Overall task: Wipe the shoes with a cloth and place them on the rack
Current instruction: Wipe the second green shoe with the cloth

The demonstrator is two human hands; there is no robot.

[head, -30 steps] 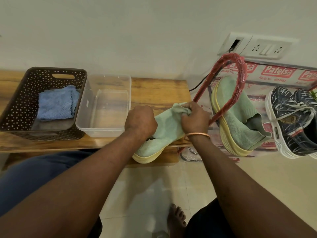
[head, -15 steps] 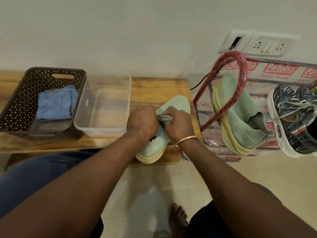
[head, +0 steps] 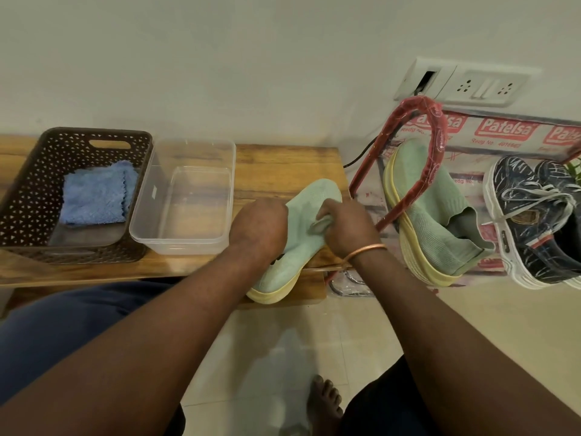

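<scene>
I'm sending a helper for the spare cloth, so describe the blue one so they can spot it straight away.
Start at the wooden bench along the wall; on its left side stands a brown perforated basket. The folded blue cloth lies inside it, the only blue thing there, unlike the pale cloth in the right hand.

On my feed the left hand [head: 257, 228] and right hand [head: 349, 229] are bare. A thin copper bangle [head: 366, 251] rings the right wrist. I see dark blue trousers [head: 63, 325] and one bare foot [head: 323, 401].
</scene>
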